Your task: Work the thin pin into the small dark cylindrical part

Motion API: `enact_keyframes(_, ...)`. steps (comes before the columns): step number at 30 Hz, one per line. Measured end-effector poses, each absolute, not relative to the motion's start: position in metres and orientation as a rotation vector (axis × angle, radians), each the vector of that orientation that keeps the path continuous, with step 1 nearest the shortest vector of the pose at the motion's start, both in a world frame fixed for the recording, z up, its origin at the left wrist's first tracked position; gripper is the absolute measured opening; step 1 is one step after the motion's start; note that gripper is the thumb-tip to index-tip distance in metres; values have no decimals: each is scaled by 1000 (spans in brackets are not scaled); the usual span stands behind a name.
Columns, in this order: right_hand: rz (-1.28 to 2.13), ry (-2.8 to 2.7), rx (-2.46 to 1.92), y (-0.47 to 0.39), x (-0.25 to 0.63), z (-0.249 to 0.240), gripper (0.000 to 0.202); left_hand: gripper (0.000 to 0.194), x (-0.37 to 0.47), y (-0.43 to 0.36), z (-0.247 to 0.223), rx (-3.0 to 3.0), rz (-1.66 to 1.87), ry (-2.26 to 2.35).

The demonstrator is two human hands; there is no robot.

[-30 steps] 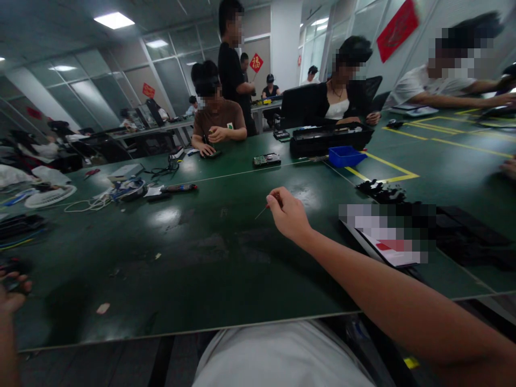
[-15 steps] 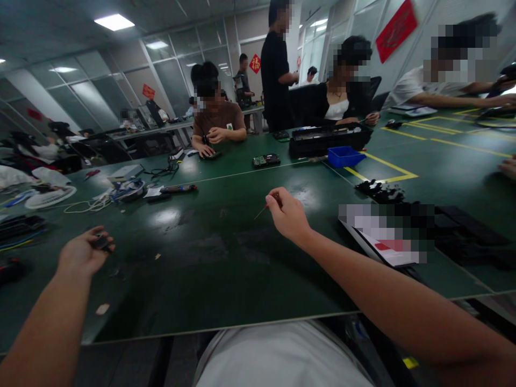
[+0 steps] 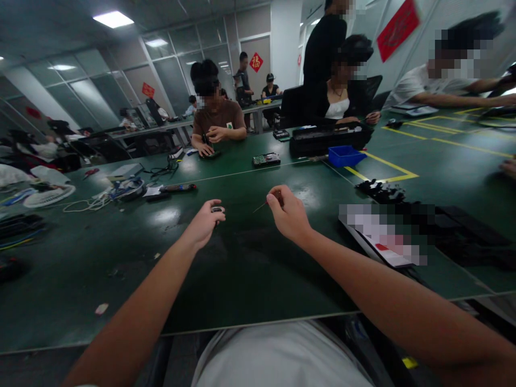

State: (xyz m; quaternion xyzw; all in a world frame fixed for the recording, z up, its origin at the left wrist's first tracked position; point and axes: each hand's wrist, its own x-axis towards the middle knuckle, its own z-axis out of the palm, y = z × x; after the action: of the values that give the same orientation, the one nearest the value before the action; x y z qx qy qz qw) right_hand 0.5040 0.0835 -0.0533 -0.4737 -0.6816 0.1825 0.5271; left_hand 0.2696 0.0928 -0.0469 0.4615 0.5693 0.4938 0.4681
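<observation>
My left hand (image 3: 204, 223) is over the middle of the green table, its fingers closed round a small dark piece (image 3: 217, 209) with a shiny edge. What kind of part it is I cannot make out. To the right, my right hand (image 3: 288, 212) pinches a thin screwdriver (image 3: 260, 207). Its slim metal shaft points left and down toward my left hand, while most of its reddish handle is hidden in my fingers. A gap separates the screwdriver's tip from the dark piece.
Nearby on the green table (image 3: 242, 279) lie a pen-like tool (image 3: 177, 188), bundled cables (image 3: 129, 191), a circuit board (image 3: 266, 159), a blue tray (image 3: 345, 156) and a long black housing (image 3: 330, 141). A booklet (image 3: 382, 239) is by my right forearm. Co-workers sit across the table.
My left hand has come from the far left to the middle with the small dark piece, nearer the screwdriver. My right hand has hardly moved. A standing person behind has shifted right.
</observation>
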Motion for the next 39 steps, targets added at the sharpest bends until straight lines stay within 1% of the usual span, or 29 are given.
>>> enact_keyframes(2,443,-1614,-1109,83,504,-53,16,60,293,94,-52,1293,1137,1457)
enact_keyframes(5,434,-1577,-1094,82,504,-52,19,51,317,93,-60,1578,1011,1463)
enact_keyframes(7,442,-1535,-1073,82,504,-52,21,45,325,92,-66,1726,938,1371)
enact_keyframes(12,504,-1403,-953,81,505,-55,20,39,327,87,-82,1876,976,1253)
enact_keyframes(18,478,-1509,-993,81,506,-57,17,40,317,85,-88,1869,1040,1252)
enact_keyframes(21,450,-1526,-1007,80,505,-56,17,38,315,86,-87,1882,1051,1281)
enact_keyframes(26,423,-1549,-1020,78,505,-50,15,40,315,83,-82,1970,1054,1324)
enact_keyframes(32,422,-1539,-1103,78,506,-46,25,40,311,88,-85,1908,1150,1335)
enact_keyframes(39,443,-1515,-1151,79,507,-46,27,44,306,94,-93,1825,1191,1298)
